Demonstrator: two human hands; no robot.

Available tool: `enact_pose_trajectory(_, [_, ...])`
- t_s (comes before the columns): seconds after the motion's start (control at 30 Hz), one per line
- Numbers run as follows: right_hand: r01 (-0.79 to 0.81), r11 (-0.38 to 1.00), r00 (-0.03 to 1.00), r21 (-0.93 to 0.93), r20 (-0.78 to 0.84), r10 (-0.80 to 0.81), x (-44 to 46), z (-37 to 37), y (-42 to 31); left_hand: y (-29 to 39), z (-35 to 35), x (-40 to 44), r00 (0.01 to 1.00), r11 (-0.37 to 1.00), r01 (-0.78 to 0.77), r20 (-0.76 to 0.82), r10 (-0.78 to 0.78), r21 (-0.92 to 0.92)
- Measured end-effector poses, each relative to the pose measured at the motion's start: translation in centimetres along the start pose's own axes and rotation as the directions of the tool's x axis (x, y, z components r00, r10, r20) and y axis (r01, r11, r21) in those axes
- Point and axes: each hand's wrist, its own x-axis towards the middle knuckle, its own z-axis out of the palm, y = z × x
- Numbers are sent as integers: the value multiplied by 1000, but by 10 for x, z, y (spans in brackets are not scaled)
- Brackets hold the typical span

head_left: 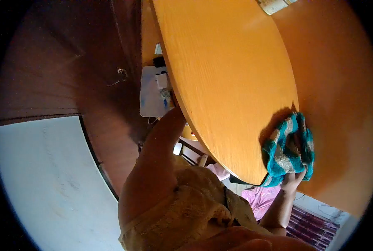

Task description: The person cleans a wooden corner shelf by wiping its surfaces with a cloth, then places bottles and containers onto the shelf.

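A teal and white checked cloth (284,150) is bunched against the lower right edge of a wooden panel (228,83). My right hand (294,180) is closed on the lower part of this cloth, and some of its fingers are hidden in the folds. My left arm (159,142) reaches up to the panel's left edge. Beyond that edge the left hand is out of sight, so its grip does not show.
A small pale table (150,94) with several small items stands behind the panel's left edge. A white surface (52,175) lies at lower left. At the top right is a pale container (275,5). Pink fabric (259,198) shows below the cloth.
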Motion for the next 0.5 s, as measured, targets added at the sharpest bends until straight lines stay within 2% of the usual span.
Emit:
enact_pose_trajectory(0.03, [-130,947,989,293,-34,146,8,3,-5,-3,-4,-8,1000,1000,-28,-7,28,-3])
enact_pose_trajectory(0.07, [-226,794,957,565,-25,290,12,7,-8,-4,-10,-18,998,998,-56,-15,56,-6])
enact_pose_trajectory(0.2, [-362,750,907,554,25,420,1,12,-8,-12,-38,-67,983,984,-175,-56,174,-18])
enact_pose_trajectory(0.3, [-308,746,928,590,14,372,15,15,-9,-20,-75,-113,965,969,-246,-95,244,-13])
enact_pose_trajectory(0.4, [-460,644,852,611,100,513,21,22,-17,-33,-123,-161,948,960,-281,-153,281,22])
enact_pose_trajectory(0.43, [-414,662,875,625,72,480,29,19,-18,-36,-141,-176,944,960,-278,-175,281,43])
enact_pose_trajectory(0.47, [-518,697,835,496,116,538,33,13,-27,-31,-165,-195,946,966,-252,-200,257,48])
enact_pose_trajectory(0.5, [-520,744,844,420,118,524,38,9,-29,-20,-193,-212,945,973,-224,-232,229,47])
